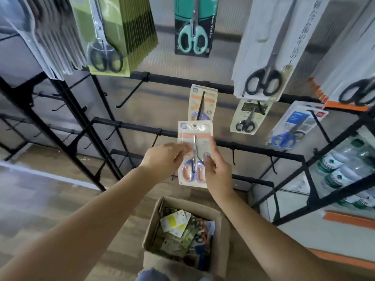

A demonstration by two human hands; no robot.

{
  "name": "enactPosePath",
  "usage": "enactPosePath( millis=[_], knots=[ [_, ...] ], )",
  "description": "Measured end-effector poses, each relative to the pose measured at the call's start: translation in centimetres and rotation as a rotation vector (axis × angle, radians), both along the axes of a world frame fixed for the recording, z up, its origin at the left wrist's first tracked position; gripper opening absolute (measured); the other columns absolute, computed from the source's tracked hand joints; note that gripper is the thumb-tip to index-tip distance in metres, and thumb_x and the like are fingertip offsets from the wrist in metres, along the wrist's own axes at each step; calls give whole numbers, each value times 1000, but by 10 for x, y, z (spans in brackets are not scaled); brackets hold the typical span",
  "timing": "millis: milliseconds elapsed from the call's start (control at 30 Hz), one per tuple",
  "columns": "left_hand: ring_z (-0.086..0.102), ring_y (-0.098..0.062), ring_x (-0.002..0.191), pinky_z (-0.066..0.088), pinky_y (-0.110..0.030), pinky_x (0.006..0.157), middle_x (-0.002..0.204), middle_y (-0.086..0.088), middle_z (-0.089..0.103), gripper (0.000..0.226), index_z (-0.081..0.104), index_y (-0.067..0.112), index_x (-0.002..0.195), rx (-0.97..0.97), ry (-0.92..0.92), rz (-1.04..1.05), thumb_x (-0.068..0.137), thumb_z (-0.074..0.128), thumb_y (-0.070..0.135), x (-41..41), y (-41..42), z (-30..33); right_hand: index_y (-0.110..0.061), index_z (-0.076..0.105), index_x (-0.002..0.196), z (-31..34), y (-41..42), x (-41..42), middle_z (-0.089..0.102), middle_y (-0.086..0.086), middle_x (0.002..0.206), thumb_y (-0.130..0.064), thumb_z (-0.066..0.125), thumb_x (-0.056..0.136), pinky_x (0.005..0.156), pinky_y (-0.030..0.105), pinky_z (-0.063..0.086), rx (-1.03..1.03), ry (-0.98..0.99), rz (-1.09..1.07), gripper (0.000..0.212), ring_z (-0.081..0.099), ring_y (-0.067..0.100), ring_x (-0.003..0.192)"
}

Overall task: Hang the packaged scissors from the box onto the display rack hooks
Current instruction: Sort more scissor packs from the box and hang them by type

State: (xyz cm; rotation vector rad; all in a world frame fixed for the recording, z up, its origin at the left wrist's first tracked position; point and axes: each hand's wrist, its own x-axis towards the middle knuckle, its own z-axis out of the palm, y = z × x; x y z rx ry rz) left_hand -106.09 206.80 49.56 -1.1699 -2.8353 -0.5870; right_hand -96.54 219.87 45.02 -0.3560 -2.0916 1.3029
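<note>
Head view, looking down past both forearms: nearest, below and between the wrists, sits the box (211, 248) on the floor, open, with a jumble of packaged scissors left in it. Above it both hands hold one pack (193, 138) upright in front of the rack. Left hand (164, 157) pinches the pack's left edge about halfway up, fingers curled onto the card; right hand (218, 169) grips the right edge lower down, thumb lying across the clear front near the orange-and-blue handles. The pack's hang hole sits at its top, above both hands. Just beyond and above the pack is the hook (200, 106), a black prong that already carries a matching pack (211, 98), and the held pack's top edge overlaps the bottom of that hung one. Farther right of the right hand hang a small black-handled pack (246, 118) and a blue-handled pack (292, 126); bare prongs stand left of the left hand. My judgement: the hole is not yet on the prong, and it looks to sit below the tip. The main risk is missing the small hole, so that the card bends against the tip or knocks the hung pack. Gripping only the edges, the hands could also let the pack tilt or slip back toward the box.
</note>
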Motion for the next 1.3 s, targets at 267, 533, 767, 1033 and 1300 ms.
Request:
enactPosePath(
  millis=[267,533,767,1033,1300],
  knots=[
    [62,-29,89,47,-31,69,106,-5,66,27,60,17,118,107,-102,-106,98,44,23,-30,-4,-7,-22,34,134,3,-23,-16,57,34,107,11,46,91,92,30,42,-41,63,-125,56,42,34,103],
    [59,-31,81,44,-34,64,87,-4,60,16,61,9,96,124,-158,-285,92,47,17,-32,-13,-30,-17,44,138,-9,-32,-2,61,-2,124,1,47,95,81,8,46,-296,-75,-403,47,61,4,100],
    [62,-35,74,50,-37,63,90,-12,68,24,66,9,108,283,-153,-354,90,51,9,-29,-24,-31,-18,38,138,6,-39,8,41,-20,133,7,44,94,96,4,34,-136,-104,-286,51,40,-8,123],
    [60,-31,77,51,-41,67,89,-12,66,25,67,5,103,282,-68,-392,95,46,15,-31,-22,-15,-40,39,127,23,-40,2,48,7,140,7,45,94,107,48,38,-273,-20,-268,58,44,22,132],
    [63,-34,76,52,-43,63,88,-14,69,35,71,2,96,305,-56,-410,88,41,18,-33,-23,-8,-40,39,127,25,-37,2,49,11,139,7,46,94,106,52,39,-308,-18,-250,58,45,25,130]
  ],
)
